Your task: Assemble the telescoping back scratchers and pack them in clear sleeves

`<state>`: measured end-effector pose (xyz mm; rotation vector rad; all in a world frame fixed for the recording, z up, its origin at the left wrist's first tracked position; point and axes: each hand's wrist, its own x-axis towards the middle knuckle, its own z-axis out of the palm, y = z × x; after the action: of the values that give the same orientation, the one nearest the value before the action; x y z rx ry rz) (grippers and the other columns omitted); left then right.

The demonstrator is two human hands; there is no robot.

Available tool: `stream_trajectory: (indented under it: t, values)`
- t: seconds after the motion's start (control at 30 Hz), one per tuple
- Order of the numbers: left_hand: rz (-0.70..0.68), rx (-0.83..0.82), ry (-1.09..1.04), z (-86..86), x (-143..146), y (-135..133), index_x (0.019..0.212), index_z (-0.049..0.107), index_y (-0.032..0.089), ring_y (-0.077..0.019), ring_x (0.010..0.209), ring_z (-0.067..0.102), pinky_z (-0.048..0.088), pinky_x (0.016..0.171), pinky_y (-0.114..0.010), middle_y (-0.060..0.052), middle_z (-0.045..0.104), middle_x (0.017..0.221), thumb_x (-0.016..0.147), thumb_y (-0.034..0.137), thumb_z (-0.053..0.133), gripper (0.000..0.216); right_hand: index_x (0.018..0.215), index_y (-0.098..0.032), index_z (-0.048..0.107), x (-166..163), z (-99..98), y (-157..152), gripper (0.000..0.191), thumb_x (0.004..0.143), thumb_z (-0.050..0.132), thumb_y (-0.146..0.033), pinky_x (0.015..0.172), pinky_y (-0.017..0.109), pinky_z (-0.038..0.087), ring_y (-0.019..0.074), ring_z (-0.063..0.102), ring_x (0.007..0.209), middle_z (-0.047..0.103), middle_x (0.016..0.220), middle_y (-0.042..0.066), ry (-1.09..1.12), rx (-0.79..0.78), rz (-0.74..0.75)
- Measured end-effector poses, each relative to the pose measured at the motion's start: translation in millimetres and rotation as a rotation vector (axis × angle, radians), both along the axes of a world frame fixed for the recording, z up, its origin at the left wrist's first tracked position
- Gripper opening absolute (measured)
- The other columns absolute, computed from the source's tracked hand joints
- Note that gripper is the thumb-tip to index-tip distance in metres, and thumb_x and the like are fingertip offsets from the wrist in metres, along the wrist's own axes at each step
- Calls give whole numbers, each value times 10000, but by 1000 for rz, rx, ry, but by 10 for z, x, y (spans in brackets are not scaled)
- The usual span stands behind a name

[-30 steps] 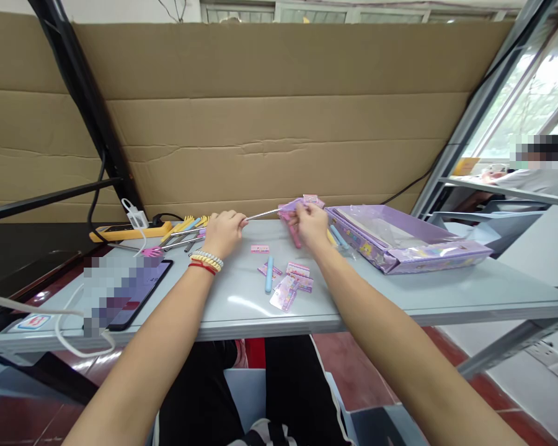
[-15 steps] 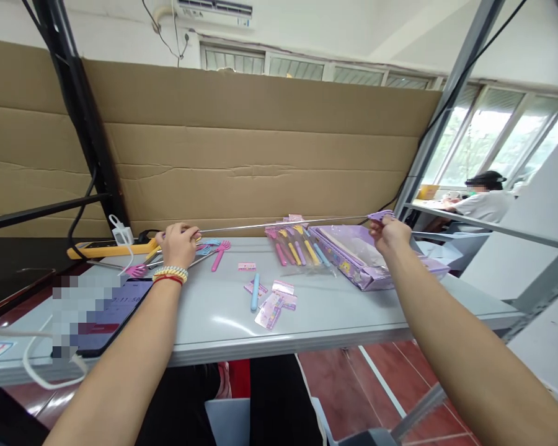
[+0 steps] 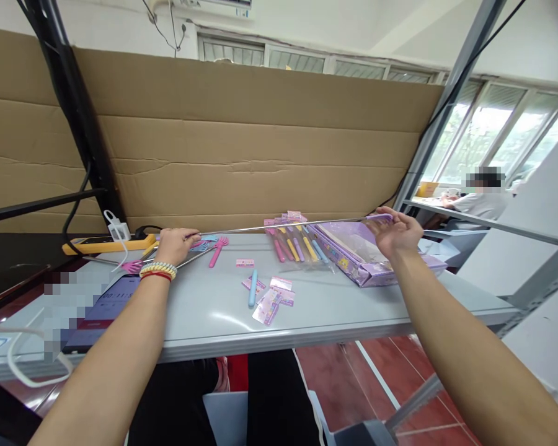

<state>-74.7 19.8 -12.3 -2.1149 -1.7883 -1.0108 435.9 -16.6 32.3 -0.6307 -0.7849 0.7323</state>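
A telescopic back scratcher (image 3: 260, 227), its thin metal rod drawn out long, stretches level between my two hands above the table. My left hand (image 3: 174, 246) is closed round its left end, which my fingers mostly cover. At the other end, my right hand (image 3: 397, 234) turns its palm upward, fingers bent about the purple hand-shaped head (image 3: 380, 217). Beside my left hand lie more back scratchers, among them a pink one (image 3: 219, 251). Below the rod, several wrapped back scratchers (image 3: 297, 241) in pink, yellow, purple and blue lie in clear bags.
A purple display box (image 3: 360, 279) stands at the right of the table (image 3: 335, 310). Pink printed cards (image 3: 268, 306) and a light-blue handle (image 3: 253, 289) lie in front. To the left are a tablet (image 3: 106, 310) and white cable. Cardboard (image 3: 260, 142) rises behind; another person sits far right.
My right hand has loosened and rolled its palm upward at the purple head. The back scratcher stays stretched between both hands. The view has shifted slightly.
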Motion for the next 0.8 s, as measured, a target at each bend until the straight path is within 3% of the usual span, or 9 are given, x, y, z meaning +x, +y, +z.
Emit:
stream_trajectory:
  t: [0.13, 0.33, 0.47, 0.57, 0.67, 0.8]
  values:
    - [-59, -29, 55, -31, -12, 49, 952, 709, 230, -238, 1033, 613, 360, 908, -371, -74, 712, 1080, 874, 373, 392, 358, 794, -182, 617, 59, -23, 65, 430, 865, 262, -415, 545, 283, 468, 151, 582, 695, 596, 873, 121, -21, -17, -82]
    - [-23, -45, 78, 56, 51, -11, 921, 690, 202, -248, 1002, 607, 357, 876, -385, -88, 709, 1038, 877, 312, 365, 346, 779, -184, 589, -80, 0, 208, 498, 915, 194, -455, 533, 240, 456, 121, 573, 676, 570, 847, 89, 61, -64, -201]
    - [-41, -51, 100, 111, 366, -143, 951, 695, 208, -240, 985, 617, 388, 834, -353, -76, 714, 1031, 886, 312, 381, 338, 759, -177, 599, -665, -7, 334, 394, 858, 384, -492, 526, 220, 484, 105, 585, 651, 599, 798, 38, -19, -77, -116]
    - [-44, -10, 120, 100, 640, -230, 950, 702, 229, -233, 954, 627, 404, 779, -333, -65, 714, 1013, 890, 299, 382, 334, 806, -191, 624, -1319, -106, 437, 209, 717, 613, -380, 556, 220, 517, 108, 603, 689, 629, 821, 8, -190, -48, -3]
    - [-17, 17, 121, 77, 761, -274, 904, 710, 243, -224, 900, 637, 411, 726, -323, -61, 715, 956, 895, 295, 381, 333, 1010, -216, 642, -1844, -265, 525, 378, 632, 649, -215, 621, 239, 554, 104, 625, 722, 641, 1005, 10, -328, -37, 66]
    - [45, 8, 147, 71, 836, -321, 879, 712, 233, -221, 886, 641, 409, 703, -316, -62, 718, 944, 881, 267, 414, 300, 1126, -203, 625, -2122, -467, 549, 503, 625, 625, -174, 602, 253, 579, 110, 640, 705, 608, 1129, 36, -339, -55, 111]
